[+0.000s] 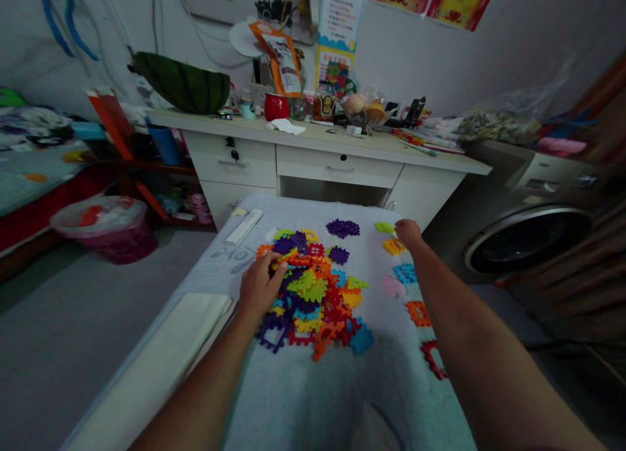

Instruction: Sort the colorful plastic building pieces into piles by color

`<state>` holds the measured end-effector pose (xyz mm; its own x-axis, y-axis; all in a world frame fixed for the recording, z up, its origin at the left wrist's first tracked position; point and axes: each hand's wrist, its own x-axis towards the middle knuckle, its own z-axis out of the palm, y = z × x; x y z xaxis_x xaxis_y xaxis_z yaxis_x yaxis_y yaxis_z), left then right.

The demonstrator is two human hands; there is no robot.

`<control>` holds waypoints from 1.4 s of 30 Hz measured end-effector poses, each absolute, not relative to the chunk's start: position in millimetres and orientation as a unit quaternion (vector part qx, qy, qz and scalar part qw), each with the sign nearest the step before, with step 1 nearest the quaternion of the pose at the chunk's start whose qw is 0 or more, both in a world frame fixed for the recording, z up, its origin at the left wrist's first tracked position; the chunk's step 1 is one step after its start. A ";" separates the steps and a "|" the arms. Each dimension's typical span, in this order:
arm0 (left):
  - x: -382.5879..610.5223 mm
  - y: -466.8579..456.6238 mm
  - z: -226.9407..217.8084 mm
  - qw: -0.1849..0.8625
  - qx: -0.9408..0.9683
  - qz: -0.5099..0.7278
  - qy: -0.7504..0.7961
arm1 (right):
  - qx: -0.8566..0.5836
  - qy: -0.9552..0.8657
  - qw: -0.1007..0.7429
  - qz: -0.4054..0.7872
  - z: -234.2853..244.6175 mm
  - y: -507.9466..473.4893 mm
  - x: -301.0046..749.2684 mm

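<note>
A heap of colourful plastic interlocking building pieces (pixel 308 294) lies mid-table. At its left edge my left hand (pixel 261 283) reaches in, thumb and fingers curled around a piece among the orange and yellow ones. My right hand (pixel 408 231) is closed at the table's far right, its fingertips beside a green piece (pixel 384 227); whatever they hold is hidden. Below that green piece, a column runs towards me: yellow pieces (pixel 394 246), blue pieces (pixel 405 273), a pink piece (pixel 393 287), orange pieces (pixel 418 313) and a red frame piece (pixel 433 360). Purple pieces (pixel 343 227) are grouped beyond the heap.
A pale cloth covers the table (pixel 283 405). On its left lie a white box-like bar (pixel 244 227) and a folded white panel (pixel 190 320). Behind stands a cluttered white desk (pixel 337 171), with a washing machine (pixel 528 210) to the right and a pink bin (pixel 107 232) to the left.
</note>
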<state>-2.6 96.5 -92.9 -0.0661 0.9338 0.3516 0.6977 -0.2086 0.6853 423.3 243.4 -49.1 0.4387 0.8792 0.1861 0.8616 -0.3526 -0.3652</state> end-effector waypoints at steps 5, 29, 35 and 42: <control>-2.6 96.6 -92.8 0.147 0.668 0.402 0.608 | -0.791 -0.550 0.264 0.048 -33.9 230.0 403.8; -1.9 94.4 -90.2 0.142 0.668 0.403 0.610 | -0.624 -0.730 0.241 0.141 -40.5 166.1 292.4; -1.8 93.7 -88.9 0.144 0.667 0.400 0.612 | -0.665 -0.455 0.470 0.360 -54.3 199.1 293.4; -2.2 94.5 -90.2 0.148 0.667 0.394 0.614 | -0.647 -0.330 0.559 0.400 -61.0 225.3 271.7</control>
